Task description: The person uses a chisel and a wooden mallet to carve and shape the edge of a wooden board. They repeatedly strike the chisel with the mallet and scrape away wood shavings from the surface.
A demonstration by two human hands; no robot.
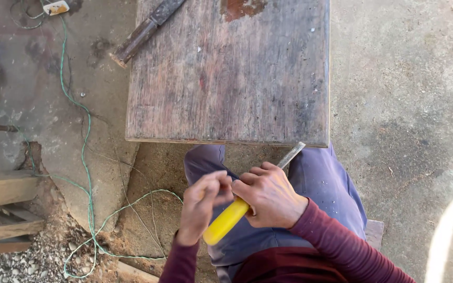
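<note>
— Where are you?
— Seated on bare concrete floor (410, 105), a worn wooden table (226, 78) at twelve o'clock, green cord (85, 157) at nine.
— Your hands?
— My left hand (201, 205) pinches at the chisel's (252, 196) yellow handle over my lap. My right hand (271, 195) is clenched around it, blade toward one o'clock.

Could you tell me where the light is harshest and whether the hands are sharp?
Head view: sunlight blows out pale streaks on the concrete floor at lower right; the wooden table sits in even shade; the left hand looks slightly blurred, the right hand and yellow-handled chisel sharper.
</note>
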